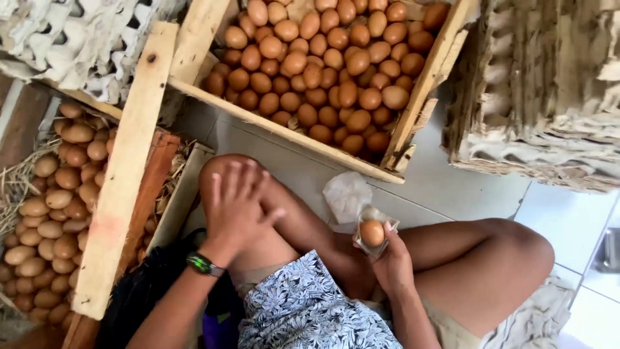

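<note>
Two wooden crates of brown eggs sit on the tiled floor before your knees. Your right hand grips one egg in clear wrap; your left hand rests open-fingered on your knee, holding nothing.

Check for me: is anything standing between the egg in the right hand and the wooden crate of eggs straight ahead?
Nothing visible does. The right hand holds the egg in a clear wrap, and only bare floor tile and a crumpled white wrapper lie before the crate.

Blue-and-white leaf-print shorts, bare arms and knees, black wristwatch with green accents.
</note>
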